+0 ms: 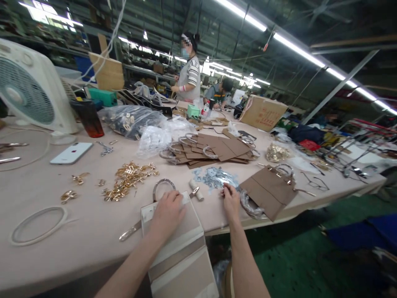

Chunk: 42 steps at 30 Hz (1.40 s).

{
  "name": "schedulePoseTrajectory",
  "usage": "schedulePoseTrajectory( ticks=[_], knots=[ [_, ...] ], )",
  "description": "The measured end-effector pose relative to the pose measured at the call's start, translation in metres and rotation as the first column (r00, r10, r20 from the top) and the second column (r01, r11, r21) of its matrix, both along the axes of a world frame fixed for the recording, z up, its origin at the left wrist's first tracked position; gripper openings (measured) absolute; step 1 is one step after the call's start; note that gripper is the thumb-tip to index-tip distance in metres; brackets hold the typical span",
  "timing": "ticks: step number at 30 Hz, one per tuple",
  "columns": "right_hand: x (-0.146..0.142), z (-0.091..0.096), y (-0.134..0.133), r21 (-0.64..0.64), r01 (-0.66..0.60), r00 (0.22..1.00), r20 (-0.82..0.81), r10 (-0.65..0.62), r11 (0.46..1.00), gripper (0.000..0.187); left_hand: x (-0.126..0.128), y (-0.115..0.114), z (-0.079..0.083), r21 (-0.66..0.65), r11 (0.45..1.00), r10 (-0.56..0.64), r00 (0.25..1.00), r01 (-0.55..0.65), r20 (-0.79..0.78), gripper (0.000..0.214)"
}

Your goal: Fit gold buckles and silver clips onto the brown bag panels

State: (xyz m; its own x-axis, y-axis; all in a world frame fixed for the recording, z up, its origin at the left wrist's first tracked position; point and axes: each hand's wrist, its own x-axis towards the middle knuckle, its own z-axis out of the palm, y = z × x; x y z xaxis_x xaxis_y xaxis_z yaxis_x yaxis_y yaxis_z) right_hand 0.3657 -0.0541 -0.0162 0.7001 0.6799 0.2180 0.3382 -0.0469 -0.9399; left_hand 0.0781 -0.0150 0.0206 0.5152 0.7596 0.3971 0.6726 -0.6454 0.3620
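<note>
My left hand (167, 211) lies over the top edge of a beige bag piece (182, 236), fingers bent together on it. This piece hangs down over the table's front edge, pale lining side up. A wrapped round handle (163, 182) stands out beyond its far edge, and straps with metal tips (130, 231) stick out at its sides. My right hand (231, 200) is at the near edge of a pile of small silvery metal plates (214, 177), fingertips pinched together. What is between them is too small to make out. A short pale roller-like tool (197, 191) lies between my hands.
Gold clasps (127, 180) are heaped at left, near a phone (71, 153), coiled tubing (39, 225) and a fan (31, 87). Brown bag panels (217, 147) are stacked behind the plates. Another brown panel (268, 190) lies at right. A masked person (189, 74) stands across the table.
</note>
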Motion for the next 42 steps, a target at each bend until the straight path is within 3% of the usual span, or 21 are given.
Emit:
schedulePoseTrajectory(
  ticks=[3,6,12,18,25,27,30,32,36,38,42],
  knots=[
    [0.000,-0.001,-0.001,-0.020,-0.020,1.000,0.015,0.020,1.000,0.046,0.011,0.005,-0.005,-0.025,1.000,0.019,1.000,-0.018,0.007,0.021],
    [-0.001,-0.001,0.001,-0.065,-0.109,0.982,0.148,0.118,0.992,0.040,0.014,0.008,-0.008,-0.027,0.999,0.040,0.999,-0.040,0.018,0.017],
    [0.001,0.002,0.011,-0.220,-0.304,0.827,0.422,0.372,0.927,0.029,0.014,0.002,-0.005,0.011,0.998,0.068,0.997,-0.068,-0.047,0.014],
    [0.018,0.014,0.029,-0.419,-0.331,0.746,0.432,0.506,0.845,0.016,0.016,-0.002,-0.005,0.056,0.992,0.117,0.989,-0.113,-0.086,0.014],
    [0.019,0.024,0.030,-0.426,-0.376,0.739,0.399,0.544,0.823,0.011,0.015,-0.001,-0.005,-0.012,0.994,0.111,0.994,-0.111,-0.004,0.009],
    [0.010,0.025,0.022,-0.338,-0.368,0.813,0.335,0.477,0.866,0.018,0.013,0.000,-0.005,-0.049,0.995,0.094,0.994,-0.092,0.051,0.013],
    [-0.016,0.027,0.007,-0.170,-0.371,0.917,0.091,0.389,0.913,0.036,0.010,0.003,-0.007,-0.109,0.993,0.062,0.990,-0.049,0.124,0.029],
    [-0.041,0.029,-0.002,-0.090,-0.445,0.895,-0.087,0.438,0.891,0.043,0.009,0.005,-0.008,-0.139,0.989,0.060,0.986,-0.039,0.153,0.035],
    [-0.091,0.032,-0.004,0.003,-0.596,0.753,-0.344,0.561,0.803,0.043,0.009,0.007,-0.012,-0.141,0.990,0.058,0.980,-0.031,0.190,0.032],
    [-0.106,0.033,0.000,0.002,-0.606,0.731,-0.392,0.558,0.795,0.044,0.009,0.008,-0.014,-0.133,0.991,0.044,0.979,-0.018,0.200,0.030],
    [-0.111,0.033,0.008,-0.057,-0.602,0.762,-0.342,0.551,0.797,0.043,0.008,0.008,-0.017,-0.132,0.991,0.032,0.977,-0.004,0.210,0.029]
  ],
)
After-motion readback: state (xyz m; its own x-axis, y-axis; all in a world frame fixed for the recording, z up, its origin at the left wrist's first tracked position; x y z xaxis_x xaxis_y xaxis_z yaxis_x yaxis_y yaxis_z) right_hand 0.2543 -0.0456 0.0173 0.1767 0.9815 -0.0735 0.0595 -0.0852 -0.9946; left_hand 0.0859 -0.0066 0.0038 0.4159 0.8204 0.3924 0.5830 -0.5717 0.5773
